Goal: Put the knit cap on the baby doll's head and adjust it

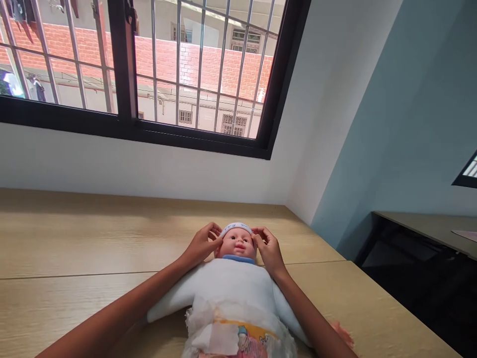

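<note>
A baby doll lies on its back on the wooden table, its head toward the window. It wears a pale top with a blue collar and a diaper with a coloured print. Around its head sits a white hat with blue lettering along the brim. My left hand pinches the hat's edge at the left side of the doll's head. On the opposite side, my right hand grips the edge with bent fingers. One doll hand shows beyond my right forearm.
The light wooden table has a seam running across it and meets the wall below a black-framed, barred window. At the right stands a dark table beside a blue-and-white wall, across a gap.
</note>
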{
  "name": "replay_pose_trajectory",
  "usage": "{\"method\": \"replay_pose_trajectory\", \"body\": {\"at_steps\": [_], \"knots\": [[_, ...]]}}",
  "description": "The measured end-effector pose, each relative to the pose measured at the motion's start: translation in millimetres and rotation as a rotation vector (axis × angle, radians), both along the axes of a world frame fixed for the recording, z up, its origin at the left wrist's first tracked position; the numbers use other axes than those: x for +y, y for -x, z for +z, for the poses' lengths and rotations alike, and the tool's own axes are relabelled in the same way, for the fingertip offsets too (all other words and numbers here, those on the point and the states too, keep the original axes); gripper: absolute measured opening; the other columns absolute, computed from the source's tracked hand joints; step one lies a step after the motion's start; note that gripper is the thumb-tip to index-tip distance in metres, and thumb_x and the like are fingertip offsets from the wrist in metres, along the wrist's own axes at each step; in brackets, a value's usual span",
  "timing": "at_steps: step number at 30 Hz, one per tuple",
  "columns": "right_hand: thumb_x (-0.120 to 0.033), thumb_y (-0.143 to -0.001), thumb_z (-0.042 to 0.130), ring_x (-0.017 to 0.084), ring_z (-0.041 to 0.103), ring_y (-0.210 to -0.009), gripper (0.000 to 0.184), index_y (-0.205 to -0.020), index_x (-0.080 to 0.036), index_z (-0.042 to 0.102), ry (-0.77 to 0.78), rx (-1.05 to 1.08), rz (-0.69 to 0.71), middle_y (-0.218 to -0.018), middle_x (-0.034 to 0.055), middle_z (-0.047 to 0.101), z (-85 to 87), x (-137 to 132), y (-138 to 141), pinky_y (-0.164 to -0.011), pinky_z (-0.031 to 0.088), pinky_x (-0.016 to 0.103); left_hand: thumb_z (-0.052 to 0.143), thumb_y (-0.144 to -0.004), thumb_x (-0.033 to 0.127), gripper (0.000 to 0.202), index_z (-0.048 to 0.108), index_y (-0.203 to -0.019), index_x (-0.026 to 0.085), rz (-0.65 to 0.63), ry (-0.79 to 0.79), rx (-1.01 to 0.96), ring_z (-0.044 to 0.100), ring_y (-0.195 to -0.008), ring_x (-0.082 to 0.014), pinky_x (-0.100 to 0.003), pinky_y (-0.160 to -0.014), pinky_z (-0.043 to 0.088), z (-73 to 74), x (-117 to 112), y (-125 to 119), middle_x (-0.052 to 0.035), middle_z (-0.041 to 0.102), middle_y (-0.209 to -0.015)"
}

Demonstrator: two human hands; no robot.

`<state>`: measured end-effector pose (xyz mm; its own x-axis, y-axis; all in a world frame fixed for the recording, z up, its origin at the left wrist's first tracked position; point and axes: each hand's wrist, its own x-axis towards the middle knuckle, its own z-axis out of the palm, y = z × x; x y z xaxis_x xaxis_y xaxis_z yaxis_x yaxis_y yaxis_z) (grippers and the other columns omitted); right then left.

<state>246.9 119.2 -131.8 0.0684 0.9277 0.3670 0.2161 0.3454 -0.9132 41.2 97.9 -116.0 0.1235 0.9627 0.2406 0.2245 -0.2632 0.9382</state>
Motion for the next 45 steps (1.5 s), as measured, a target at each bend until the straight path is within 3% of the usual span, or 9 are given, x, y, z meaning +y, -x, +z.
{"method": "replay_pose_trajectory", "body": {"at_steps": [4, 11, 20, 24, 30, 35, 45], "knots": [[-0.037, -0.070, 0.050, 0.019, 0.056, -0.078, 0.031, -0.089, -0.015, 0.062, 0.061, 0.022, 0.010, -0.087, 0.0070, 0.065, -4.6, 4, -1, -0.069, 0.043, 0.029, 0.055, -0.068, 0.034, 0.020, 0.051, -0.076, 0.016, -0.028, 0.130, -0.032, 0.054, -0.061, -0.0147, -0.025, -0.051, 0.043, -8.7, 5, 2, -0.0007, 0.054, -0.074], [-0.035, -0.072, 0.044, 0.023, 0.055, -0.100, 0.032, -0.086, -0.017, 0.065, 0.071, -0.010, 0.103, -0.101, 0.0069, 0.066, -4.3, 5, -1, -0.079, 0.043, 0.030, 0.050, -0.073, 0.035, 0.017, 0.048, -0.070, 0.018, -0.088, 0.224, -0.119, 0.054, -0.065, -0.0143, -0.023, -0.054, 0.044, -7.8, 6, 7, 0.0021, 0.049, -0.068], [-0.036, -0.070, 0.051, 0.020, 0.057, -0.086, 0.027, -0.087, -0.018, 0.063, 0.036, 0.061, 0.073, -0.090, 0.0056, 0.065, 0.7, 0, -1, -0.079, 0.042, 0.029, 0.049, -0.069, 0.029, 0.017, 0.046, -0.058, 0.017, -0.168, 0.206, -0.182, 0.048, -0.057, -0.0114, -0.024, -0.054, 0.042, 2.0, 0, 5, 0.0030, 0.047, -0.064], [-0.042, -0.069, 0.053, 0.020, 0.055, -0.086, 0.028, -0.080, -0.018, 0.062, 0.092, 0.138, 0.098, -0.085, 0.0048, 0.064, 1.9, 0, 1, -0.077, 0.042, 0.028, 0.047, -0.069, 0.031, 0.016, 0.048, -0.060, 0.017, -0.179, 0.222, -0.223, 0.047, -0.054, -0.0117, -0.025, -0.054, 0.041, 0.3, 2, 5, 0.0031, 0.047, -0.064], [-0.043, -0.064, 0.052, 0.016, 0.049, -0.069, 0.024, -0.062, -0.019, 0.052, 0.167, 0.187, 0.070, -0.070, 0.0015, 0.055, -0.1, 2, 2, -0.062, 0.040, 0.026, 0.048, -0.070, 0.030, 0.016, 0.049, -0.062, 0.017, -0.170, 0.271, -0.290, 0.042, -0.055, -0.0111, -0.023, -0.052, 0.039, -1.7, 3, 7, 0.0031, 0.043, -0.061], [-0.038, -0.061, 0.050, 0.016, 0.049, -0.068, 0.019, -0.060, -0.019, 0.050, 0.228, 0.211, 0.067, -0.068, 0.0011, 0.054, 2.0, 1, 0, -0.061, 0.041, 0.025, 0.059, -0.067, 0.031, 0.020, 0.047, -0.059, 0.017, -0.174, 0.229, -0.328, 0.045, -0.062, -0.0127, -0.022, -0.052, 0.040, 1.7, 2, 7, 0.0022, 0.043, -0.064], [-0.041, -0.056, 0.043, 0.013, 0.043, -0.055, 0.022, -0.052, -0.020, 0.042, 0.343, 0.145, -0.009, -0.055, -0.0004, 0.047, -7.8, 8, -2, -0.053, 0.037, 0.024, 0.068, -0.070, 0.048, 0.035, 0.053, -0.075, 0.017, -0.193, 0.065, -0.358, 0.047, -0.064, -0.0116, -0.023, -0.059, 0.039, 1.6, 7, 3, 0.0014, 0.050, -0.068]]}}
